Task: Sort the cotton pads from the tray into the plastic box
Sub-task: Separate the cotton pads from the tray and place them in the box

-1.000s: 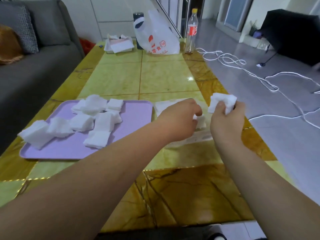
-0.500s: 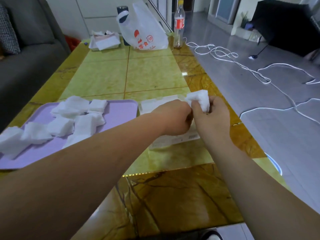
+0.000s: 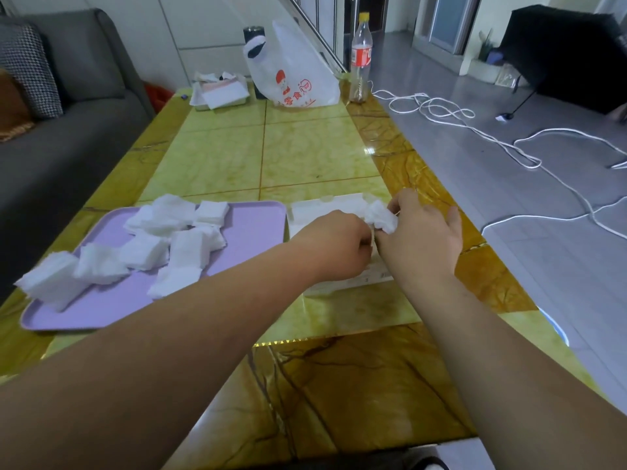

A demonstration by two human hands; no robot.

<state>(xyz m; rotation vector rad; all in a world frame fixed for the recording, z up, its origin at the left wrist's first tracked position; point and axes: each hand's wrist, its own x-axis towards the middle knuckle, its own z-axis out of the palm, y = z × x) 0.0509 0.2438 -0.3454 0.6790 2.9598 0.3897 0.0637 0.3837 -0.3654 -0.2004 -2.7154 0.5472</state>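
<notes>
- A lilac tray (image 3: pixel 258 225) sits just left of the clear box (image 3: pixel 325 208) on a yellow table (image 3: pixel 305 154). It carries a loose heap of white pads (image 3: pixel 176 242), and the stack farthest from the box overlaps the tray's rim.
- Both hands cover most of the shallow box, so its contents cannot be made out.
- The right hand (image 3: pixel 420 239) hovers over the box's right half. Its thumb and forefinger pinch a crumpled wad (image 3: pixel 381 217) of pads, and its other fingers spread loosely past the box's right edge.
- The left hand (image 3: pixel 336 245) is over the box's middle with its fingers curled under. Its knuckles meet the right hand just below the wad, and whether it grasps anything cannot be told.
- Well beyond the box, at the table's far end, stand a white bag (image 3: pixel 291 72) with red print and a bottle (image 3: pixel 361 59) with a yellow cap.
- A white cable (image 3: pixel 529 161) loops over the grey floor to the right of the box, and a grey sofa (image 3: pixel 68 130) stands to the left, past the tray.
</notes>
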